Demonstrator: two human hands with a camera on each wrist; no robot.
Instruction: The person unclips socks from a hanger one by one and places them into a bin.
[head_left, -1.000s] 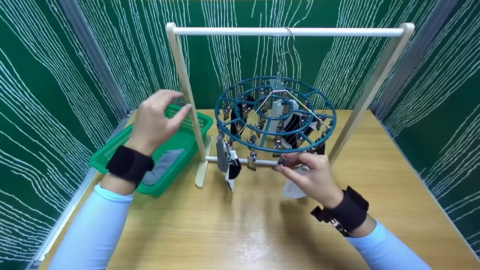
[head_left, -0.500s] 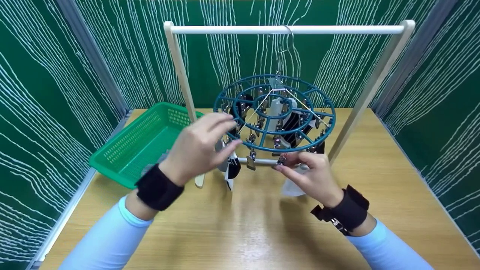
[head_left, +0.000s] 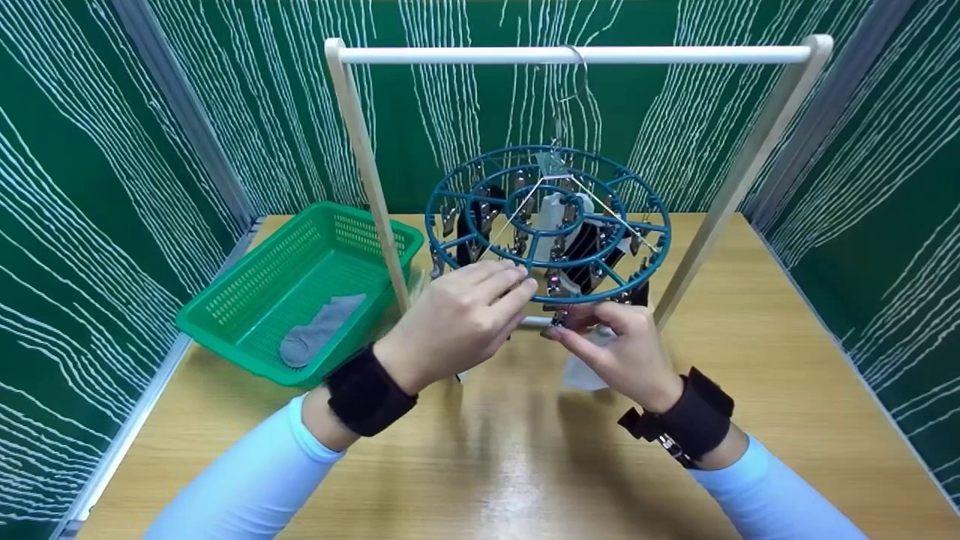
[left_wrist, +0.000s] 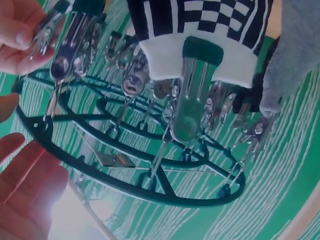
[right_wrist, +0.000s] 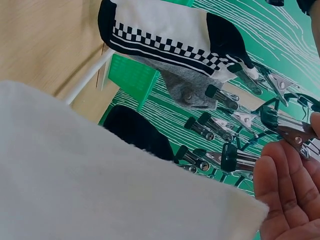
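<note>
**Both hands at the front rim of the sock hanger**

Nearest us, our right hand (head_left: 626,352) pinches a small metal clip (head_left: 560,321) at the front edge of the round teal plastic clip hanger (head_left: 547,225), thumb and forefinger closed on it, with a white sock (head_left: 581,375) hanging just below, behind that hand. Our left hand (head_left: 457,319) is just beside it, fingers nearly straight and reaching to the hanger's front rim; we cannot tell whether they touch it. The hanger hangs by its wire hook from the white rail of a pale wooden rack (head_left: 570,55) standing on the light wooden table (head_left: 487,465). More socks, black, grey and chequered, hang from its clips. Further left, a green plastic basket (head_left: 247,300) holds a grey sock (head_left: 319,337).
</note>
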